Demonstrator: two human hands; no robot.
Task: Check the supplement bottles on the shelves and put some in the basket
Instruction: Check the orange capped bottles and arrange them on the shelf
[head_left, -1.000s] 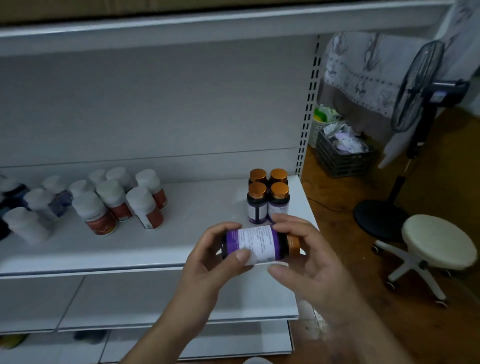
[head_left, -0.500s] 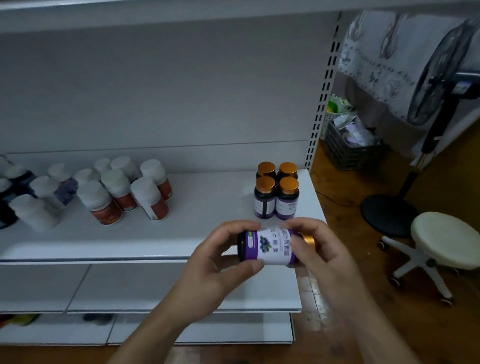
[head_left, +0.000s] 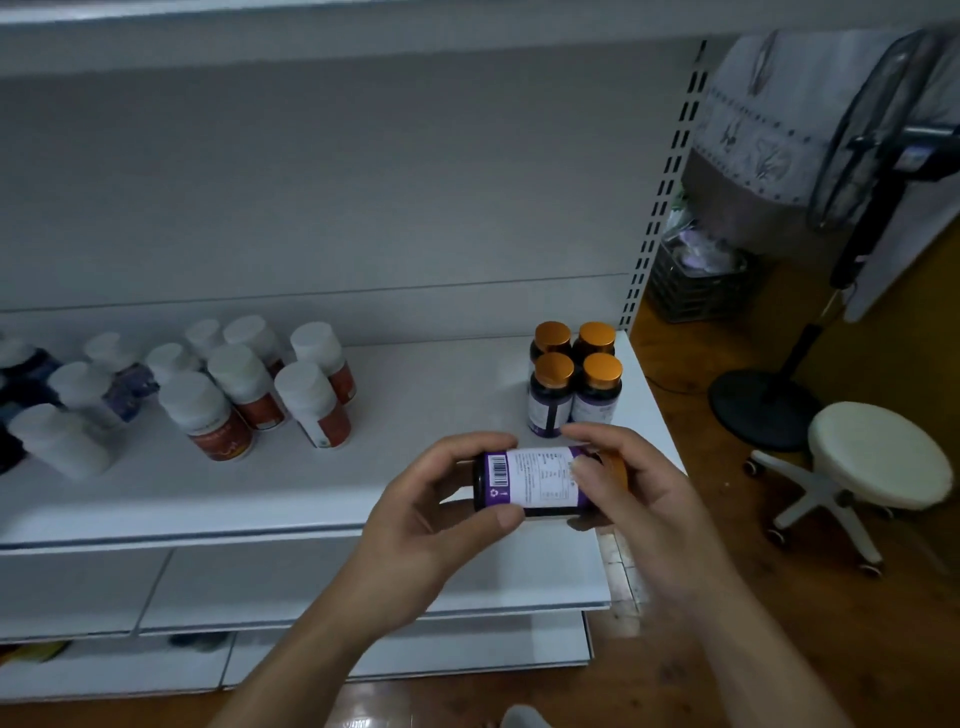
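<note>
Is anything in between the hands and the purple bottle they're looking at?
No, nothing visible. The left hand and the right hand both grip the purple bottle directly, sideways, in front of the shelf; the four orange-capped bottles stand behind it.

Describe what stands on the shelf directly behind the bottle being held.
Four orange-capped bottles stand in a square on the shelf. The right hand, gripping the held bottle, hides the base of the front right one.
</note>
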